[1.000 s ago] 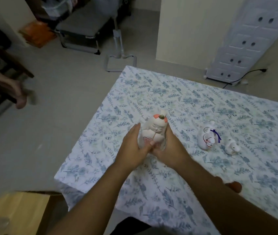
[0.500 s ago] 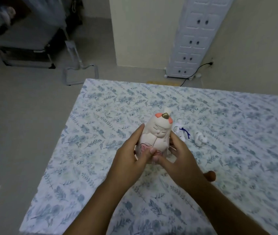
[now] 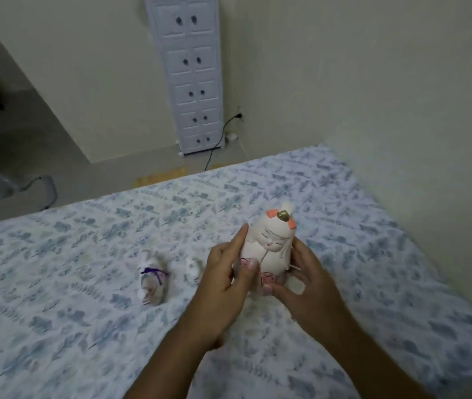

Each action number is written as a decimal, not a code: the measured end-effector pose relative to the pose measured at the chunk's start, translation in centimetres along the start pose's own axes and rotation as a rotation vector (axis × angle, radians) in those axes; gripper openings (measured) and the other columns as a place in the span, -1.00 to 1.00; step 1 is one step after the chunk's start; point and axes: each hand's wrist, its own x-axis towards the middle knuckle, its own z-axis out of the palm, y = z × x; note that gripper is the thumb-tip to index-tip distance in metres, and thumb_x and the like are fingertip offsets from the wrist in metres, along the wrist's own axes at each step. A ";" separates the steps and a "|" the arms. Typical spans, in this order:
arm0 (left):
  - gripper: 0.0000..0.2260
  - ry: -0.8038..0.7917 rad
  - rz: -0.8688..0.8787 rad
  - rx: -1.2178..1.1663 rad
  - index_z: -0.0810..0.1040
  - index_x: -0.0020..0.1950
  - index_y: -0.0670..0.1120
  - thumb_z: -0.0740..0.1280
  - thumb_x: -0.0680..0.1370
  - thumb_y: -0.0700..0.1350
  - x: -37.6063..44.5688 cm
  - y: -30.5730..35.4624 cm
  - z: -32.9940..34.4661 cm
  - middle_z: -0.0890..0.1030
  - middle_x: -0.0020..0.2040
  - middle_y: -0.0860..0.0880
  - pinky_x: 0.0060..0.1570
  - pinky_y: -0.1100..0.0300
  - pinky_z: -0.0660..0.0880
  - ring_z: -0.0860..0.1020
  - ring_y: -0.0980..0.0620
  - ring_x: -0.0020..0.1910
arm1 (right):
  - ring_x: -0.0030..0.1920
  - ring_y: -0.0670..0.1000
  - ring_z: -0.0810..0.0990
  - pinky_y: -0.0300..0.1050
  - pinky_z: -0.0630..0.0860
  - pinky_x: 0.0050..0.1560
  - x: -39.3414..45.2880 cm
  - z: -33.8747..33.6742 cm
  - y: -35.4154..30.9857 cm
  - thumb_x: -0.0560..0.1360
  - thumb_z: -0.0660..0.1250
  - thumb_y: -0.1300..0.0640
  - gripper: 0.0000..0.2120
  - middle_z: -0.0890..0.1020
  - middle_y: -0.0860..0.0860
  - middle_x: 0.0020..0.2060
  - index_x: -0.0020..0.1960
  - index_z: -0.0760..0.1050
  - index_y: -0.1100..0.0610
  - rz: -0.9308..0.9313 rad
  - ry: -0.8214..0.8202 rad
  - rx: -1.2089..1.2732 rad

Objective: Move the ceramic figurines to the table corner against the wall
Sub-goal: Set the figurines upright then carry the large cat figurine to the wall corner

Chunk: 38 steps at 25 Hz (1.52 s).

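A tall white ceramic doll figurine [image 3: 270, 243] with orange hair pieces and a gold topknot stands upright between both hands, above the floral tablecloth. My left hand [image 3: 224, 279] wraps its left side, thumb across its front. My right hand [image 3: 305, 279] cups its right side and base. A medium white figurine with a purple ribbon [image 3: 152, 279] sits blurred on the cloth to the left. A small white figurine [image 3: 192, 269] stands just left of my left hand. The table's far right corner [image 3: 327, 156] meets the wall.
The table with its blue floral cloth [image 3: 56, 326] fills the lower view. A cream wall [image 3: 401, 96] runs along the table's right side. A tall white drawer tower [image 3: 193, 76] and a black cable [image 3: 217, 145] stand on the floor beyond the far edge.
Both hands have carried the doll figurine rightward past the two smaller figurines, which now lie to its left. The view has swung right toward the wall corner.
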 end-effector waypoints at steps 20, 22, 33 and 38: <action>-0.65 -0.109 0.128 -0.110 0.41 0.50 -0.13 0.10 0.72 -0.14 36.2 2.0 26.7 0.53 0.38 -0.05 0.32 -0.02 0.47 0.50 0.04 0.33 | 0.26 -0.11 0.63 0.07 0.63 0.21 24.0 -22.4 14.9 0.37 0.57 -0.08 -0.29 0.66 -0.11 0.27 0.46 0.41 -0.09 0.060 0.642 0.033; -0.66 -0.095 0.105 -0.135 0.42 0.49 -0.07 0.14 0.72 -0.11 36.5 1.2 27.1 0.51 0.38 0.02 0.34 -0.06 0.46 0.48 0.08 0.35 | 0.30 -0.07 0.61 0.10 0.61 0.24 24.4 -22.2 16.0 0.40 0.58 0.02 -0.30 0.64 -0.05 0.31 0.48 0.40 -0.02 0.062 0.647 0.061; -0.69 -0.078 -0.006 -0.104 0.56 0.36 0.06 0.15 0.70 0.07 36.4 -0.9 26.9 0.68 -0.01 0.14 -0.06 0.39 0.52 0.61 0.30 -0.07 | 0.39 0.01 0.54 0.15 0.57 0.30 24.8 -21.8 18.7 0.44 0.55 0.25 -0.29 0.55 0.06 0.40 0.52 0.34 0.12 0.064 0.633 -0.011; -0.66 -0.096 -0.023 -0.080 0.56 0.33 0.07 0.10 0.70 0.11 36.2 -1.1 27.2 0.65 -0.07 0.18 -0.07 0.45 0.47 0.62 0.19 0.00 | 0.41 0.01 0.53 0.13 0.56 0.31 24.8 -21.5 18.5 0.45 0.54 0.26 -0.28 0.53 0.06 0.41 0.52 0.31 0.12 0.068 0.624 0.001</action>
